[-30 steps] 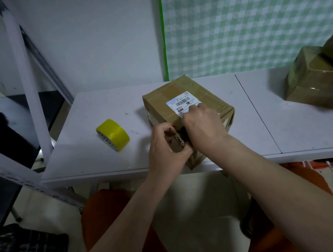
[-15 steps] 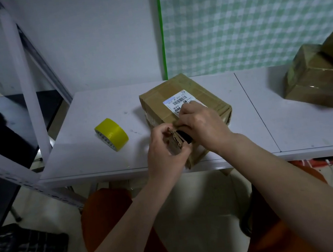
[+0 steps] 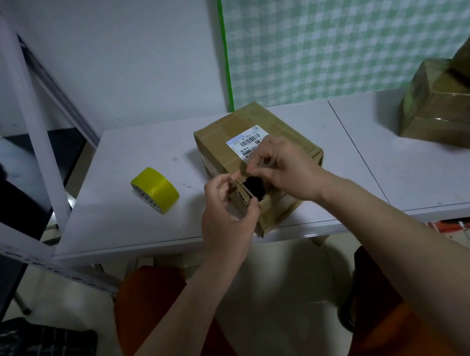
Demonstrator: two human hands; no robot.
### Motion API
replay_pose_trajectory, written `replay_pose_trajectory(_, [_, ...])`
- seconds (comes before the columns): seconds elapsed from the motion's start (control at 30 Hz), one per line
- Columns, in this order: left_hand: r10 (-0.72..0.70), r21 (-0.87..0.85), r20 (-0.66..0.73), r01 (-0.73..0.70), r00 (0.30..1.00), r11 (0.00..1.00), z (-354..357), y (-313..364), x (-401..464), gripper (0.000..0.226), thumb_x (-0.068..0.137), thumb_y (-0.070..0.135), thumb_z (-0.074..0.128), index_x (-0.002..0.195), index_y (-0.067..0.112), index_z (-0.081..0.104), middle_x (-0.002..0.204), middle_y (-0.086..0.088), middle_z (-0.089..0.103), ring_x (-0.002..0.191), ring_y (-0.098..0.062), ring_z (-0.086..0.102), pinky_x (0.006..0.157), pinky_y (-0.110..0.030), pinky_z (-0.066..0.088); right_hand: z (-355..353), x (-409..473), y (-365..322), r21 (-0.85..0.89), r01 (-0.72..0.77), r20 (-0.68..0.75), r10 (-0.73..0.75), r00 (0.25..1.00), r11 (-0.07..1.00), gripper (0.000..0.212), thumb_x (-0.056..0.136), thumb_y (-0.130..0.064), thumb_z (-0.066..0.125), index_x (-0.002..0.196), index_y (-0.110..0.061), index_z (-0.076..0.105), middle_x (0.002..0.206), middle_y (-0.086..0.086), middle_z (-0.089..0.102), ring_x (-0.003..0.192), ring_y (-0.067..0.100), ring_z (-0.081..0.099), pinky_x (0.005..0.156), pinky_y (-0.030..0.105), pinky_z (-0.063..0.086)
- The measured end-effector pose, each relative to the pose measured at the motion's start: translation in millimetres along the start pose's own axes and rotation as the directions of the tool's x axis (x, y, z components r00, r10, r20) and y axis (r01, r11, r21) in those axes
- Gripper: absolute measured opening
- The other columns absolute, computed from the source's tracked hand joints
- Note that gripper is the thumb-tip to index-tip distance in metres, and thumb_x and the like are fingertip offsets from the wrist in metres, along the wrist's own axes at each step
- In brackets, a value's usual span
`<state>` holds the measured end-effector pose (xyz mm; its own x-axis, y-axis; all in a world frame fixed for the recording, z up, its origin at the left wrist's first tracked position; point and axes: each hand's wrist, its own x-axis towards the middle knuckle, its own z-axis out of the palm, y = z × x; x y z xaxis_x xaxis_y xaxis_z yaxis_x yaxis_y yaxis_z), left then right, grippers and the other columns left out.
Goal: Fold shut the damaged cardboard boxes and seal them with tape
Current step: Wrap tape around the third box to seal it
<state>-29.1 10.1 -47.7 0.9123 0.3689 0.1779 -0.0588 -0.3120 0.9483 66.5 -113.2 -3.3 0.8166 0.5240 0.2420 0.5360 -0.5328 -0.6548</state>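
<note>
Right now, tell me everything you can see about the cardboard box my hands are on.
The cardboard box is brown corrugated card, sitting at an angle near the front edge of the white table. A white barcode label and a strip of clear tape sit on its top. Its near corner is torn open, showing a dark hole. The left hand grips a ragged torn flap; the right hand pinches the torn top edge.

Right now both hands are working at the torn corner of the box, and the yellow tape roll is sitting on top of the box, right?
Not quite. The head view shows the yellow tape roll lying on the table, left of the box, not on it. The rest holds: the left hand and right hand both pinch torn cardboard at the box's near corner.
</note>
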Motion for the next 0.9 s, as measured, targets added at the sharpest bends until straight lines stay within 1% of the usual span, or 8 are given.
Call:
replay_pose_trajectory(0.1, [-0.004, -0.003, 0.012, 0.004, 1.0, 1.0, -0.7, -3.9, -1.2, 0.049, 0.08, 0.011, 0.073, 0.114, 0.034, 0.046, 0.111, 0.025, 0.06, 0.107, 0.01, 0.057, 0.094, -0.023, 0.049, -16.7, -4.3, -9.9, -0.133, -0.019, 0.201, 0.046, 0.979, 0.991, 0.015, 0.08, -0.013, 0.065, 0.088, -0.024, 0.071, 0.126, 0.003, 0.045, 0.123, 0.02, 0.03, 0.104, 0.022, 0.021])
replay_pose_trajectory(0.17, [0.018, 0.001, 0.008, -0.018, 1.0, 1.0, -0.2, -6.0, -1.5, 0.048, 0.08, 0.01, 0.072, 0.118, 0.027, 0.047, 0.117, 0.02, 0.061, 0.111, 0.006, 0.057, 0.096, -0.027, 0.049, -22.3, -5.3, -12.9, -0.227, -0.017, 0.33, 0.094, 0.939, 0.974, 0.015, 0.077, -0.021, 0.067, 0.09, -0.027, 0.072, 0.147, -0.004, 0.028, 0.138, 0.018, 0.011, 0.115, 0.032, 0.012])
replay_pose_trajectory(0.27, [0.043, 0.01, 0.017, -0.043, 0.999, 0.999, 1.3, -5.7, -0.1, 0.049, 0.08, 0.01, 0.072, 0.12, 0.024, 0.046, 0.124, 0.015, 0.06, 0.114, 0.004, 0.056, 0.096, -0.023, 0.047, -21.1, -2.3, -12.4, -0.344, 0.064, 0.456, 0.107, 0.884, 0.937, 0.015, 0.076, -0.031, 0.074, 0.091, -0.03, 0.073, 0.156, -0.011, 0.011, 0.144, 0.015, -0.006, 0.116, 0.037, 0.003])
replay_pose_trajectory(0.37, [0.049, 0.044, 0.025, -0.05, 0.998, 0.998, 0.9, -7.3, 0.1, 0.05, 0.081, 0.014, 0.072, 0.121, 0.026, 0.045, 0.121, 0.018, 0.059, 0.112, 0.009, 0.054, 0.092, -0.016, 0.044, -17.4, 1.0, -8.6, -0.238, 0.049, 0.471, 0.071, 0.879, 0.97, 0.011, 0.073, -0.02, 0.079, 0.083, -0.021, 0.075, 0.154, -0.01, 0.022, 0.143, 0.016, 0.006, 0.116, 0.035, 0.011])
replay_pose_trajectory(0.5, [0.074, 0.095, 0.034, -0.077, 0.997, 0.993, 0.1, -9.1, 0.1, 0.049, 0.084, 0.02, 0.069, 0.124, 0.033, 0.045, 0.119, 0.024, 0.054, 0.109, 0.014, 0.049, 0.092, -0.019, 0.043, -16.4, 1.7, -7.3, -0.1, -0.019, 0.411, 0.059, 0.91, 0.995, 0.015, 0.067, -0.007, 0.082, 0.077, -0.015, 0.076, 0.148, -0.003, 0.036, 0.136, 0.009, 0.022, 0.112, 0.028, 0.02])
replay_pose_trajectory(0.63, [0.169, 0.293, 0.1, -0.191, 0.981, 0.937, 2.0, -9.8, 2.6, 0.053, 0.09, 0.037, 0.048, 0.142, 0.027, 0.041, 0.139, 0.008, 0.049, 0.124, -0.003, 0.041, 0.099, -0.021, 0.035, -17.3, -1.7, -8.6, -0.022, -0.059, 0.362, 0.062, 0.93, 0.998, 0.015, 0.066, -0.002, 0.081, 0.078, -0.01, 0.076, 0.139, -0.003, 0.044, 0.122, -0.005, 0.034, 0.099, 0.013, 0.028])
replay_pose_trajectory(0.8, [0.329, 0.462, 0.156, -0.363, 0.931, 0.809, 2.9, -19.9, 1.2, 0.052, 0.097, 0.036, 0.033, 0.143, 0.014, 0.042, 0.145, -0.001, 0.045, 0.126, -0.015, 0.036, 0.103, -0.021, 0.028, -15.3, -7.9, -2.9, -0.018, -0.046, 0.303, 0.049, 0.952, 0.999, 0.015, 0.067, -0.004, 0.082, 0.073, -0.011, 0.07, 0.144, 0.005, 0.039, 0.132, 0.006, 0.036, 0.101, 0.025, 0.039])
replay_pose_trajectory(0.9, [0.352, 0.478, 0.131, -0.37, 0.927, 0.796, 4.5, -24.5, -1.3, 0.05, 0.098, 0.032, 0.032, 0.142, 0.012, 0.043, 0.144, -0.004, 0.046, 0.125, -0.016, 0.036, 0.104, -0.025, 0.031, -15.7, -13.0, -0.2, 0.105, -0.106, 0.272, 0.074, 0.959, 0.989, 0.025, 0.067, -0.002, 0.081, 0.068, -0.021, 0.065, 0.144, 0.0, 0.038, 0.123, 0.006, 0.048, 0.096, 0.02, 0.043])
